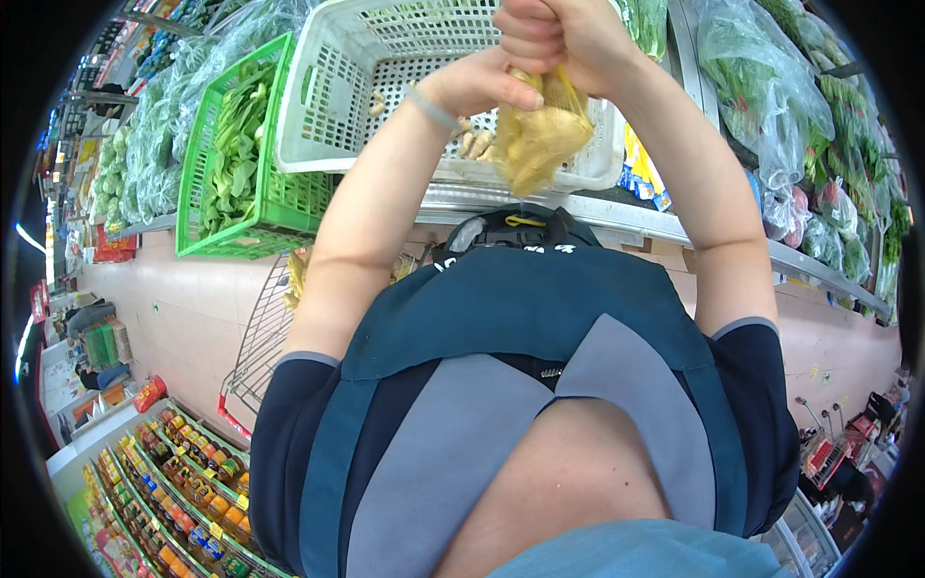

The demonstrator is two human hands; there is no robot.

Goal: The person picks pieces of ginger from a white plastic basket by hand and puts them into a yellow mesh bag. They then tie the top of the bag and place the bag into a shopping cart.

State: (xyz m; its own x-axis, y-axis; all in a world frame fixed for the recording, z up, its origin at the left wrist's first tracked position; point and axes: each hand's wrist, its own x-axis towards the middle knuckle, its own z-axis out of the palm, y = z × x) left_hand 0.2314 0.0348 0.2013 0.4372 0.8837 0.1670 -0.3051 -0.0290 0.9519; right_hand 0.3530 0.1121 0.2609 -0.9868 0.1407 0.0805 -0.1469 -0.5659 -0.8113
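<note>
My left hand (pixel 485 79) and my right hand (pixel 553 36) meet at the top of the view, both closed on the gathered neck of a yellow mesh bag (pixel 545 137). The bag hangs below them, filled with pale brown pieces that look like ginger root. Behind it stands a white perforated plastic crate (pixel 329 43). Loose ginger pieces (pixel 477 144) lie on the crate's bottom, partly hidden by the bag and my left forearm. The fingers overlap, so part of the bag's neck is hidden.
A green plastic crate (pixel 278 217) of leafy greens (pixel 235 144) adjoins the white crate on the left. Bagged vegetables (pixel 766 101) fill the display at right, behind a metal edge (pixel 650 225). A wire shopping cart (pixel 260 325) stands at my left; bottle shelves (pixel 181 491) are at lower left.
</note>
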